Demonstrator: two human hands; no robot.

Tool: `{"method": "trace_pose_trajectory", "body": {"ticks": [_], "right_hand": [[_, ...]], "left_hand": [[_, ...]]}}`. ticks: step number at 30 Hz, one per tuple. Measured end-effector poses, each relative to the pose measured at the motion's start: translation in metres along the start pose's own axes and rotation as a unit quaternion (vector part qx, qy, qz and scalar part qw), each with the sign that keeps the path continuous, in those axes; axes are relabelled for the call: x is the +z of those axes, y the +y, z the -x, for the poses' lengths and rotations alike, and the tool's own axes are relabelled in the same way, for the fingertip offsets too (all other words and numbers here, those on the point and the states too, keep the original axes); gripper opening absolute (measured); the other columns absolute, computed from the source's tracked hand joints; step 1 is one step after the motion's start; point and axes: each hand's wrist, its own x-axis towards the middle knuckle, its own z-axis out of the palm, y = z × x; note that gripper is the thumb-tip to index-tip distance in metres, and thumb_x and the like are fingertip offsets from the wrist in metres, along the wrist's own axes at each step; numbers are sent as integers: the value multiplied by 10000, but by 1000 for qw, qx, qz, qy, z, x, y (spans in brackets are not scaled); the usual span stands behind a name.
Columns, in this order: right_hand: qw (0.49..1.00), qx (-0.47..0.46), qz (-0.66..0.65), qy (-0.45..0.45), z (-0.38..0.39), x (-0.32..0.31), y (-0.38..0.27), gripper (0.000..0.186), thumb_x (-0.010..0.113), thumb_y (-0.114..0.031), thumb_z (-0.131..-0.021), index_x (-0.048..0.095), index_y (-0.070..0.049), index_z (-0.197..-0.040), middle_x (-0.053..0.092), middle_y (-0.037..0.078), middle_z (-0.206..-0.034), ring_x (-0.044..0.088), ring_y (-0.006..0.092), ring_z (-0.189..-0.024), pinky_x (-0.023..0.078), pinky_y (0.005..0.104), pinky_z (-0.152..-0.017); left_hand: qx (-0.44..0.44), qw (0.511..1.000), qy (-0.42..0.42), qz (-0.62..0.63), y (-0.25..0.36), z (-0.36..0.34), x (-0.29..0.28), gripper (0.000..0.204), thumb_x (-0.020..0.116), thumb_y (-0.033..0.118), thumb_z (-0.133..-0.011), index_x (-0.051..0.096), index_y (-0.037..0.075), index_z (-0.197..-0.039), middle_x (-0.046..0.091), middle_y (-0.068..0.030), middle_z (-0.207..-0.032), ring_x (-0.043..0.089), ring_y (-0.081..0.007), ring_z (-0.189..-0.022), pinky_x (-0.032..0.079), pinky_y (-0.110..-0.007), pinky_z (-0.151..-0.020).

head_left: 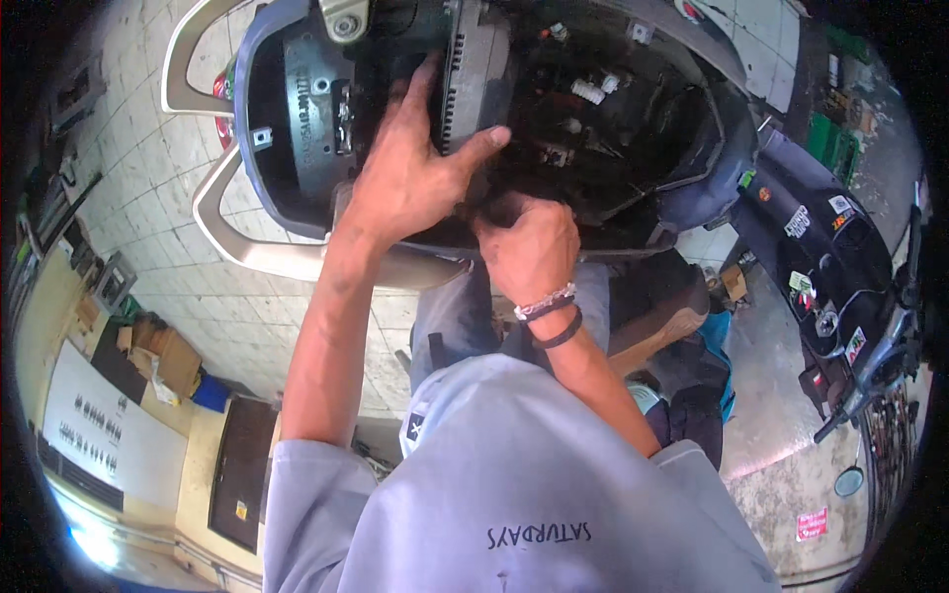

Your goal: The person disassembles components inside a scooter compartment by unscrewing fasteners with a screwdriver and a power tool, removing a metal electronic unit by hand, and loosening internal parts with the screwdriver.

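We reached into the open seat bay (657,148) of the scooter (704,203).
Our left hand (413,188) was spread, thumb across the near end of the ridged grey strip (484,79), which crossed the bay; our right hand (529,247) was curled at the near rim, and we could not tell what it gripped. We judged the strip stiff, light, perhaps brittle along its teeth, best held by its smooth long edge.

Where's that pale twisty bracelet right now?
In the head view, just right of the middle, the pale twisty bracelet is around the person's right wrist, between the right hand and a dark wristband.
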Motion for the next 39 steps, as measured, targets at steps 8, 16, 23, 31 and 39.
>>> {"method": "trace_pose_trajectory", "body": {"ticks": [8, 16, 23, 31, 39], "right_hand": [[999, -19, 26, 27, 1, 4, -3, 252, 837, -277, -746, 766, -36, -768, 711, 204, -755, 691, 416, -715, 530, 462, -646], [998, -12, -33, -46, 1, -7, -1, 255, 834, -268, -748, 793, -36, -847, 732, 213, -811, 722, 401, -768, 555, 432, -684], [1000, 15, 7, -9, 8, -1, 1, 273, 827, -262, -734, 808, -47, -901, 738, 225, -829, 731, 397, -793, 566, 418, -727], [995, 69, 65, -10, 5, 10, -3, 288, 810, -324, -726, 830, -73, -865, 757, 214, -861, 720, 361, -871, 502, 419, -919], [987, 68, 145, 28, 11, 9, -29, 176, 744, -178, -660, 789, -31, -746, 733, 246, -801, 708, 414, -873, 479, 420, -965]], "left_hand": [[-47, 998, 18, 35, 7, 3, 3, 961, 842, 342, -813, 359, -87, -1524, 493, -350, -1441, 487, -453, -1374, 388, -458, -1164], [-33, 999, 0, 27, 4, -2, -2, 1001, 842, 377, -803, 343, -98, -1528, 474, -363, -1457, 486, -455, -1374, 388, -456, -1165], [-30, 999, -1, 20, -2, -3, -3, 1063, 857, 406, -792, 311, -134, -1527, 489, -355, -1462, 484, -425, -1391, 370, -432, -1181], [-43, 997, -12, 63, -8, -6, 2, 1122, 860, 450, -761, 294, -114, -1548, 462, -379, -1475, 470, -461, -1401, 384, -444, -1181], [-62, 997, -6, 51, 7, -4, -7, 1111, 861, 427, -753, 295, -91, -1556, 461, -368, -1483, 472, -456, -1401, 386, -442, -1182]]}}
